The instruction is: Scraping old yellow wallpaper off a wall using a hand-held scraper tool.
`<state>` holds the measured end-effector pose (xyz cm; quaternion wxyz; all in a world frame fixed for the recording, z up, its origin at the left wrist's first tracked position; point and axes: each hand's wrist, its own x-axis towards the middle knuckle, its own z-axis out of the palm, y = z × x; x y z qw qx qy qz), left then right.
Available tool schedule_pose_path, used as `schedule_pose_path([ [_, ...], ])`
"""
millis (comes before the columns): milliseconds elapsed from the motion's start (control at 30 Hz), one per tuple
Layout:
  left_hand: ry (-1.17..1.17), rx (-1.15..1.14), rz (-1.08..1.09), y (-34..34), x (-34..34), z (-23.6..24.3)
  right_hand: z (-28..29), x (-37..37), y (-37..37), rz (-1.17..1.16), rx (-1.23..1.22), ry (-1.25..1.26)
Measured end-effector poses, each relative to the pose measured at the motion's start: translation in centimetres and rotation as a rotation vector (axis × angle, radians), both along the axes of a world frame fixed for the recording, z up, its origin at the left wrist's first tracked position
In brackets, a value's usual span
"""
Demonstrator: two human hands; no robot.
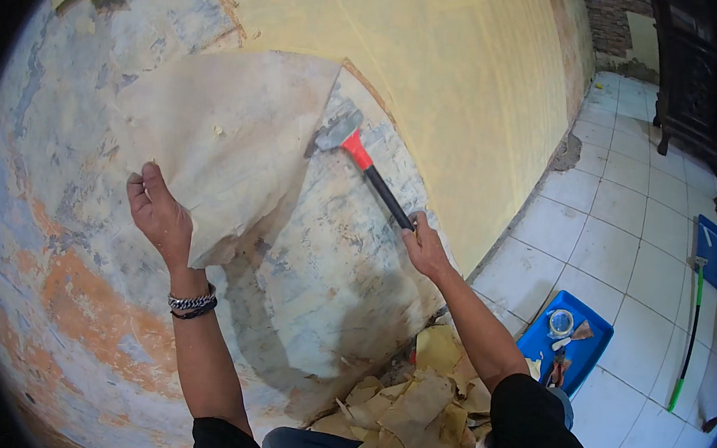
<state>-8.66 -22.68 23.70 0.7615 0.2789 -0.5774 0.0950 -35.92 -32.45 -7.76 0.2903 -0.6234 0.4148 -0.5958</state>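
My left hand pinches a large loose sheet of pale wall covering, which is folded away from the wall. My right hand grips the black handle of a long scraper with a red neck. Its wide metal blade is at the right edge of the loose sheet, over mottled bare plaster. Yellow covering remains on the wall above and to the right. The bare wall on the left shows white and orange patches.
Torn yellow scraps lie heaped at the wall's foot. A blue tray with a tape roll and small tools sits on the tiled floor. Farther right are a second blue tray, a green-black pole and dark carved furniture.
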Motion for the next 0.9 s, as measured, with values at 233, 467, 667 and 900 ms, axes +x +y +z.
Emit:
schedule_pose_path([
  [233,-0.153,0.416,-0.363,2.6,-0.7,-3.0,3.8,0.4,1.0,0.116,0.07,-0.214],
  [467,-0.428,0.591,-0.225,3.7,-8.4,-10.8,-0.1,2.8,3.0,-0.054,-0.012,-0.126],
  [667,-0.531,0.414,-0.114,4.8,-14.2,-12.7,-2.8,6.0,7.5,-0.045,-0.062,-0.138],
  [900,-0.028,0.402,-0.124,-0.6,-8.5,-19.9,0.5,6.4,9.7,0.07,0.082,-0.206],
])
